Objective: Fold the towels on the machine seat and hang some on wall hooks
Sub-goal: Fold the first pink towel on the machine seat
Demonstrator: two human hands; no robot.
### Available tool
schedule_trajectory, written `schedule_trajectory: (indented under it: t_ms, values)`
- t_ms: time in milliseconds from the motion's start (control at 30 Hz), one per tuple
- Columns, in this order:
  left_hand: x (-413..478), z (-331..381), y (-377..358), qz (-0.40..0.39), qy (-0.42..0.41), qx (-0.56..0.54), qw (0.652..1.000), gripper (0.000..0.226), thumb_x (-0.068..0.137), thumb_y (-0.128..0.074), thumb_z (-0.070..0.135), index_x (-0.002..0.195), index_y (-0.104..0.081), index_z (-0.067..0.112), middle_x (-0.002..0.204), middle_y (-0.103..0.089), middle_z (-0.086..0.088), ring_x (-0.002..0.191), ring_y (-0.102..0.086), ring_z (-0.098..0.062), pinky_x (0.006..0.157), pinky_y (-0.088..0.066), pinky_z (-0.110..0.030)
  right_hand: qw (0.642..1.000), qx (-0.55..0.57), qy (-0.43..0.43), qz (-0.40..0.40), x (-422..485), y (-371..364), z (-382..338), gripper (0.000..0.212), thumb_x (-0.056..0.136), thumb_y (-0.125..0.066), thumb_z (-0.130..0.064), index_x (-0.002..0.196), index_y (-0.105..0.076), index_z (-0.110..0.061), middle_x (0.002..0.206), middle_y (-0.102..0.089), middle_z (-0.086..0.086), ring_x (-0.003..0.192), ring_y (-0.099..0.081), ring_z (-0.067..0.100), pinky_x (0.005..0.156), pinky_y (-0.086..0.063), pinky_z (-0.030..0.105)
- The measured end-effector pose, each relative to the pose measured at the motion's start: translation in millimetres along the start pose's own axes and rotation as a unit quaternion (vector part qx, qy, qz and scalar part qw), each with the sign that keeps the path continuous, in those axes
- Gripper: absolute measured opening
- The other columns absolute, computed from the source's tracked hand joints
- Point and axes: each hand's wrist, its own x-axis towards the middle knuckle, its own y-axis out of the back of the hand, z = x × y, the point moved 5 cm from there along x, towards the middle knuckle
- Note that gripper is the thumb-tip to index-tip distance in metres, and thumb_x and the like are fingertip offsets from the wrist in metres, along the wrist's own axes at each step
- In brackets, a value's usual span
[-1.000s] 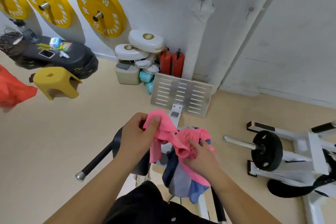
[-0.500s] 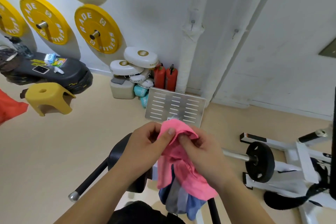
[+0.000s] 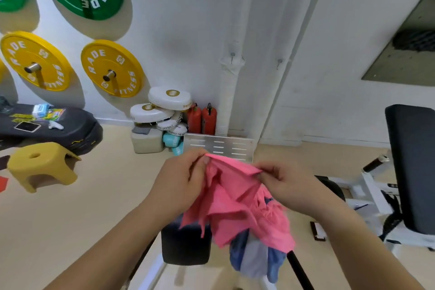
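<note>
Above seat (image 3: 186,246), left hand (image 3: 181,183), right hand (image 3: 290,187) pinch towel (image 3: 235,200).

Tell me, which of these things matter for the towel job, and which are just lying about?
In the job: left hand and right hand, both pinching the pink towel; blue towels; seat; wall hooks.
Lying about: stool; yellow plates; extinguishers; phone.

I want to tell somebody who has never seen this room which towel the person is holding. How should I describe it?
Start at the slotted metal plate standing at the foot of the white wall. Just in front, the left hand and right hand pinch the top edge of the pink towel. It alone is pink; the towels beneath it are blue and grey.
</note>
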Motion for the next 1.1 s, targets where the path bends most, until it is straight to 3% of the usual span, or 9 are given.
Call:
schedule_trajectory:
  t_ms: [133,233,367,500,600,767,900,967,1100]
  values:
    - [-12.8,6.4,9.6,-0.045,0.004,-0.086,0.995,0.019,0.105,-0.052,0.023,0.089,-0.062,0.02,0.073,-0.061,-0.001,0.064,-0.053,-0.006,0.062,-0.042,-0.024,0.986,0.14,-0.026,0.088,-8.5,-11.4,-23.3,0.044,0.094,-0.048,0.006,0.095,-0.076,-0.028,0.089,-0.078,-0.01,0.09,-0.073,0.019,0.089,-0.058,0.039]
    - [-19.2,12.7,17.6,-0.051,-0.003,-0.133,0.99,0.018,0.105,-0.053,0.023,0.092,-0.065,0.024,0.066,-0.059,0.011,0.061,-0.051,-0.003,0.06,-0.042,-0.021,0.974,0.205,-0.016,0.09,-19.4,-37.6,-31.9,0.038,0.09,-0.062,0.002,0.111,-0.074,-0.027,0.106,-0.078,0.002,0.107,-0.072,0.024,0.1,-0.057,0.048]
    - [-27.8,26.4,24.3,-0.065,-0.046,-0.106,0.991,0.017,0.105,-0.054,0.023,0.096,-0.068,0.024,0.081,-0.069,0.002,0.076,-0.063,-0.013,0.073,-0.052,-0.034,0.943,0.322,0.0,0.09,-34.8,-59.0,-40.5,0.019,0.095,-0.072,-0.012,0.108,-0.078,-0.024,0.104,-0.079,0.011,0.099,-0.074,0.023,0.092,-0.061,0.036]
    - [-32.1,38.1,25.5,-0.082,-0.031,-0.135,0.987,0.004,0.1,-0.064,0.023,0.099,-0.068,0.025,0.067,-0.061,0.008,0.06,-0.052,-0.004,0.057,-0.043,-0.017,0.951,0.254,-0.01,0.178,-45.7,-49.3,-40.7,0.015,0.1,-0.064,-0.014,0.093,-0.077,-0.015,0.084,-0.076,0.001,0.079,-0.067,0.007,0.074,-0.055,0.023]
    - [-38.5,31.3,16.6,-0.168,0.01,-0.154,0.974,0.011,0.09,-0.079,0.025,0.096,-0.07,0.021,0.064,-0.057,0.011,0.059,-0.05,-0.005,0.056,-0.041,-0.016,0.93,0.233,-0.033,0.281,-54.9,-21.3,-29.6,0.016,0.1,-0.061,-0.015,0.088,-0.071,-0.017,0.075,-0.069,-0.006,0.068,-0.06,0.0,0.065,-0.049,0.017]
    - [-50.3,7.1,11.8,-0.201,0.053,-0.045,0.977,0.029,0.076,-0.09,0.025,0.068,-0.063,0.024,0.059,-0.058,0.016,0.055,-0.05,0.002,0.055,-0.039,-0.014,0.899,0.189,-0.146,0.368,-59.5,-5.5,37.6,0.019,0.096,-0.054,-0.014,0.086,-0.061,0.001,0.071,-0.055,0.002,0.07,-0.05,0.017,0.062,-0.041,0.032]
    - [-65.2,8.5,0.9,-0.2,0.065,-0.052,0.976,0.035,0.076,-0.089,0.016,0.061,-0.059,0.024,0.056,-0.053,0.016,0.054,-0.046,0.0,0.053,-0.034,-0.012,0.892,0.183,-0.23,0.343,-82.9,-16.0,78.7,0.02,0.096,-0.051,-0.009,0.089,-0.056,0.009,0.074,-0.051,0.008,0.067,-0.043,0.018,0.059,-0.035,0.032]
    - [-71.2,17.8,-5.3,-0.214,0.081,-0.102,0.968,0.025,0.08,-0.082,0.007,0.07,-0.067,0.024,0.064,-0.059,0.014,0.061,-0.051,0.0,0.06,-0.04,-0.016,0.901,0.179,-0.237,0.317,-95.5,-17.9,78.8,0.014,0.098,-0.05,-0.007,0.087,-0.057,-0.001,0.078,-0.054,0.007,0.066,-0.044,0.015,0.058,-0.036,0.029]
    - [-79.4,58.5,-21.1,-0.236,0.061,-0.17,0.955,0.029,0.084,-0.068,-0.005,0.096,-0.075,0.021,0.09,-0.076,0.005,0.083,-0.068,-0.008,0.076,-0.054,-0.022,0.946,0.192,-0.128,0.228,-113.8,-22.0,34.2,0.034,0.095,-0.064,-0.007,0.123,-0.063,-0.027,0.105,-0.07,0.002,0.101,-0.067,0.012,0.09,-0.056,0.028]
